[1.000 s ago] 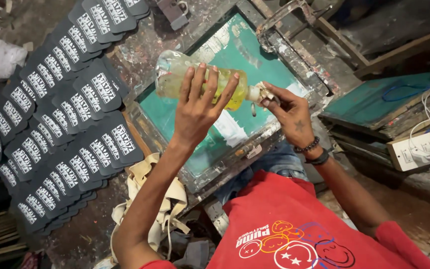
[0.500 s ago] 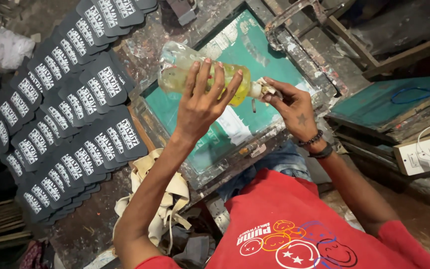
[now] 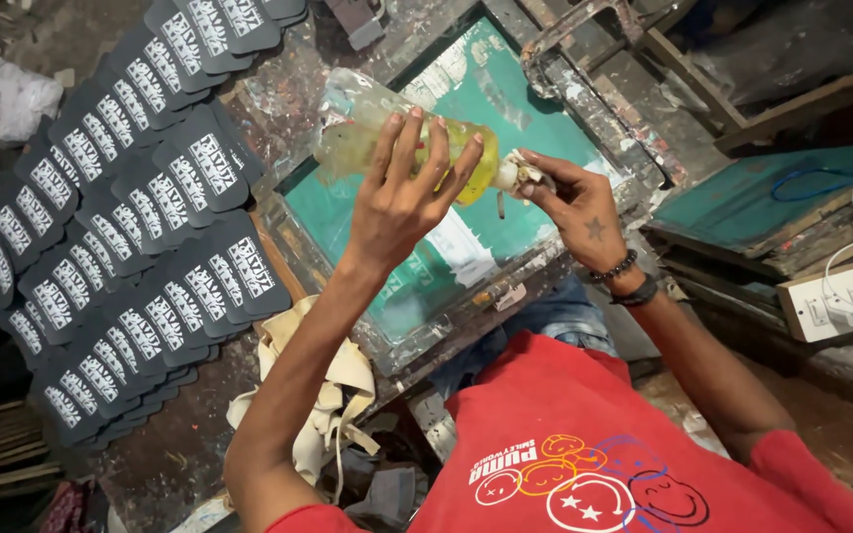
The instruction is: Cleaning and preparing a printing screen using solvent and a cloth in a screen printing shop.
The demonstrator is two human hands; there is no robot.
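My left hand (image 3: 402, 202) grips a clear plastic bottle (image 3: 352, 133) with yellow liquid inside, held on its side above a teal printing screen (image 3: 476, 84) in a worn wooden frame. The bottle's mouth points right. My right hand (image 3: 575, 207) presses a small pale rag (image 3: 523, 176) against that mouth. Beaded bands circle my right wrist. White patches show on the teal mesh below the bottle.
Rows of several black printed pieces (image 3: 120, 227) overlap on the floor to the left. A beige cloth (image 3: 338, 395) lies near my left elbow. More teal screens and frames (image 3: 762, 197) are stacked on the right, beside a white box with cables (image 3: 846, 296).
The bottle and both hands have stayed together over the screen; the view has shifted slightly, and the rag remains at the bottle's mouth.
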